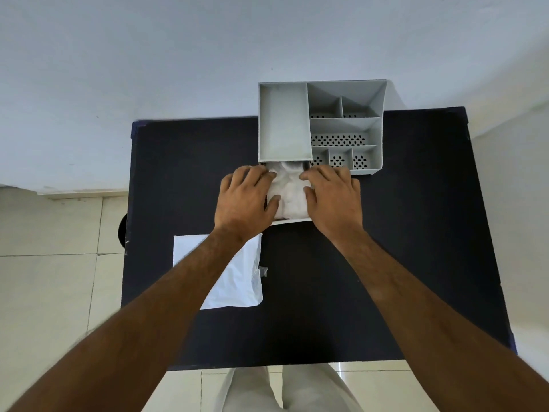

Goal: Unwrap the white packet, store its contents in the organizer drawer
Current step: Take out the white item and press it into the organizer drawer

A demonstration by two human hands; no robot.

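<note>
Trousers (289, 388) in a pale fabric show at the bottom edge, over glossy cream floor tiles (50, 281). Beyond them stands a rectangular table (386, 263) with a matte black top. On its near left part lies the white packet (237, 281), a flat, smooth plastic bag, slightly crinkled along its right edge and partly hidden by the left forearm. Two bare forearms reach forward over the table. The left hand (246, 197) and the right hand (332, 194) rest palm down, fingers spread and slightly curled, pressing on either side of a soft, white, rumpled cloth (289, 194). The cloth sits inside the drawer (292, 221), a shallow white tray pulled out toward the person from the base of the organizer (377, 129). Neither hand closes around the cloth; the thumbs and fingertips lie on its folds. The organizer is a boxy grey plastic unit with one long smooth bin on the left and several smaller square compartments on the right, their floors pierced with rows of small oval holes. Behind it rises a plain, pale wall (178, 55).
</note>
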